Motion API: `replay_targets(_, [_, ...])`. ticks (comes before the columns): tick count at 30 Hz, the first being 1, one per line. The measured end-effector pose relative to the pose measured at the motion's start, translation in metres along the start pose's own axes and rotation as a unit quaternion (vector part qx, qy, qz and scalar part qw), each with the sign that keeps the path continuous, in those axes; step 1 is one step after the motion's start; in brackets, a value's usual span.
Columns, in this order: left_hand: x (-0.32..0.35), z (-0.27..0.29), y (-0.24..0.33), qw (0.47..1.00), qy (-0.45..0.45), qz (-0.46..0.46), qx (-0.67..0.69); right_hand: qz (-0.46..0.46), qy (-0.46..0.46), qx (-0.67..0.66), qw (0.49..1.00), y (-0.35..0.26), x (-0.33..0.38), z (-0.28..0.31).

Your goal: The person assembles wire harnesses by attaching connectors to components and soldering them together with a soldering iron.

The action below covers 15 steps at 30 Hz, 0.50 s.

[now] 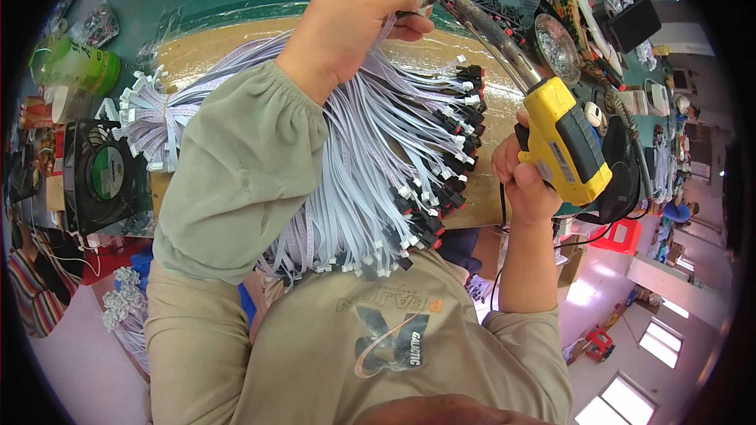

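Note:
My left hand (346, 27), its wrist in a grey-green sleeve cover, is raised over the far side of the bench. Its thumb and fingers pinch the end of a flat white ribbon cable (386, 32). In my right hand (529, 181) is a yellow and black pistol-shaped soldering gun (561, 142). Its long metal barrel slants up and left, with the tip right by the pinched cable end; whether they touch I cannot tell. Beneath my left arm spreads a large bundle of white ribbon cables (354, 157), with small white connectors and black-and-red parts at the ends.
A brown board (213, 51) lies under the cables on the green bench top (197, 0). Small black parts (492, 8) are heaped at the back, near a round metal bowl (557, 47). At left stand a black fan (98, 177) and a green container (75, 63).

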State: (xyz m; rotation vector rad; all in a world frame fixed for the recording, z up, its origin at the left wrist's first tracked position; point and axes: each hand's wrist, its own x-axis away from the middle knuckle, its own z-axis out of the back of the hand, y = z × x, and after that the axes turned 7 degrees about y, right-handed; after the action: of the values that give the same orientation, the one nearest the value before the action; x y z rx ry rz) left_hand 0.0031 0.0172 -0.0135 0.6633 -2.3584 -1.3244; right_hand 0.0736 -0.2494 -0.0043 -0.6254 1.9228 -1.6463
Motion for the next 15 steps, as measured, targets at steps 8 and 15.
replay_targets(8, [0.001,0.000,0.000,1.000,0.002,-0.004,0.001,0.023,0.003,0.116,0.993,0.012,0.003,0.016])
replay_targets(15, [0.002,-0.003,0.002,1.000,0.005,-0.008,0.000,0.028,-0.003,0.127,0.991,0.022,0.000,0.019])
